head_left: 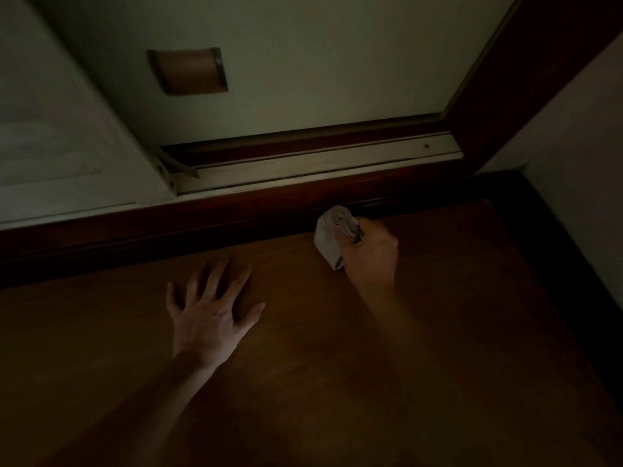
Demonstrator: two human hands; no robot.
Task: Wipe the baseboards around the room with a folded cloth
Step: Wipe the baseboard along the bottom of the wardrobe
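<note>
Your right hand (pixel 369 256) grips a folded white cloth (pixel 332 232), fingers curled round it, its top end at the dark wooden baseboard (pixel 202 227) below a pale sliding-door track (pixel 303 163). Your left hand (pixel 210 311) lies flat on the wooden floor (pixel 337 365) nearby, fingers spread, in dim light.

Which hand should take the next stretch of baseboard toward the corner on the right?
Right. The right hand grips the folded cloth at the dark baseboard, with the corner on its side. The left hand lies flat on the wooden floor, fingers spread, holding nothing.
</note>
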